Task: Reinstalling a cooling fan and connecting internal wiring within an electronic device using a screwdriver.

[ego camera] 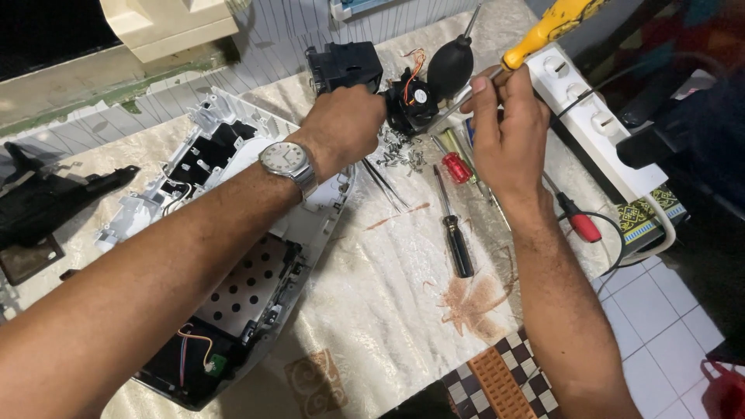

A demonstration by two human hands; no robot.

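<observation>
Left hand closed around black fan assembly, just beyond the opened white appliance casing. Right hand grips yellow-handled screwdriver, tip at the fan. Loose screws beside it.

Table with pale patterned cloth, strewn with tools and parts.
Opened white casing lies at left. Black-handled screwdriver and red-handled screwdriver near centre; another red-handled screwdriver at right. Heap of small screws behind them. White power strip along right edge. Black air blower at back.
</observation>
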